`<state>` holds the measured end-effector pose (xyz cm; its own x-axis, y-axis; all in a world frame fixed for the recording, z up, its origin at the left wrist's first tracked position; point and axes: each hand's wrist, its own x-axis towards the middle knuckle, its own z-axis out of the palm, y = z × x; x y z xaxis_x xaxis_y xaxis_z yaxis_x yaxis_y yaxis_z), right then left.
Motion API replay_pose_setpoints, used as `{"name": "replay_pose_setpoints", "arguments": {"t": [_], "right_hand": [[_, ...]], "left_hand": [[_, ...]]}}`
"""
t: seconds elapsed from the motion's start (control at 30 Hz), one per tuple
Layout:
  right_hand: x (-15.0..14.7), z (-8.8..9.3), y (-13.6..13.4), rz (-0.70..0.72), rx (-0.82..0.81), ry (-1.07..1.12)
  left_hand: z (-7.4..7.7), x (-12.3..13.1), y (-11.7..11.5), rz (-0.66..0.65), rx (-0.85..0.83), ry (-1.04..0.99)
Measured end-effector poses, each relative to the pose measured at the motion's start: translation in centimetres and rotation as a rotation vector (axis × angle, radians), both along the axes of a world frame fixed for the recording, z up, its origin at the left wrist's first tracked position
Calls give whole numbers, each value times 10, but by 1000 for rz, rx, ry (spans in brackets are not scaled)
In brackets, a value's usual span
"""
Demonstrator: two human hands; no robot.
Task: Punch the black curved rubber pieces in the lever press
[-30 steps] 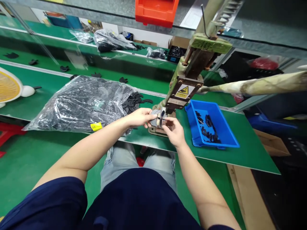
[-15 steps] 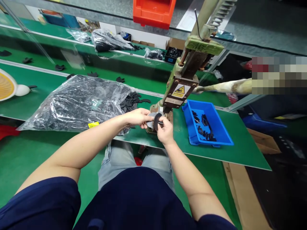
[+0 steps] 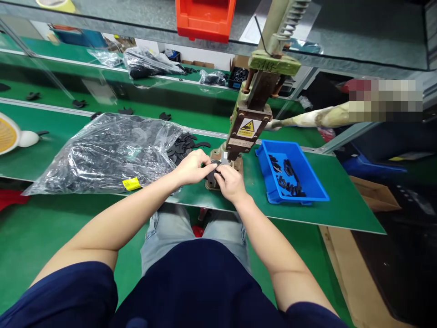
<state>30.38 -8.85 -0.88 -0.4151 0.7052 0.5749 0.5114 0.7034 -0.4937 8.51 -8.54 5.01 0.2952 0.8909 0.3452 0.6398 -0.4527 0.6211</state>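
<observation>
Currently: one black piece [image 3: 212, 169], flat and curved, sits at the near edge of the press base [image 3: 213, 183], just below the ram. Left hand [image 3: 191, 167] and right hand [image 3: 231, 184] meet on it, and the fingertips of both are closed on the piece from either side. It is mostly hidden by the fingers, so I cannot tell its exact seating on the base.

Hand press [image 3: 247, 123]: one, upright, yellow warning label on its front. The ram is raised clear of the piece. Its lever handle [image 3: 307, 119] runs out to the right with no hand on it.

Progress, judged from the stock: the blue bin [image 3: 309, 180], just right of the press, holds a small scatter of black pieces, perhaps a dozen. They overlap, so the exact count is not readable. The plastic bag [image 3: 102, 152], left of the hands, is heaped with far more, with loose pieces [image 3: 184, 145] spilling from its mouth near the press. So a small share looks done and the bulk remains.

Counts:
- 1 piece in hand
- 1 press
- 1 blue bin
- 1 large bag on the near green bench [image 3: 341, 200]
- 1 orange bin [image 3: 205, 18] on the shelf above
- at least 3 smaller bags on the far bench [image 3: 146, 64]
- several stray black pieces on the middle belt [image 3: 78, 104]
- 1 fan [image 3: 8, 134] at far left
</observation>
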Motion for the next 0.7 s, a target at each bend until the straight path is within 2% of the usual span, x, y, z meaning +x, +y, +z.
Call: {"name": "replay_pose_setpoints", "arguments": {"t": [0.27,0.37,0.43,0.53,0.63,0.7], "right_hand": [[3,6,-7,38,55,14],[4,7,-12,49,46,46],[4,7,-13,37,31,78],[5,7,-9,1,-1,125],[9,8,-4,-35,-30,146],[17,9,-6,-70,-36,159]], "left_hand": [[-2,1,1,-13,-85,-64],[-3,2,-2,-41,-222,-170],[-4,3,-5,-12,-320,-280],[-9,4,-5,-2,-557,-493],[-17,0,10,-71,-811,-575],[-24,-5,31,29,-841,-583]]}}
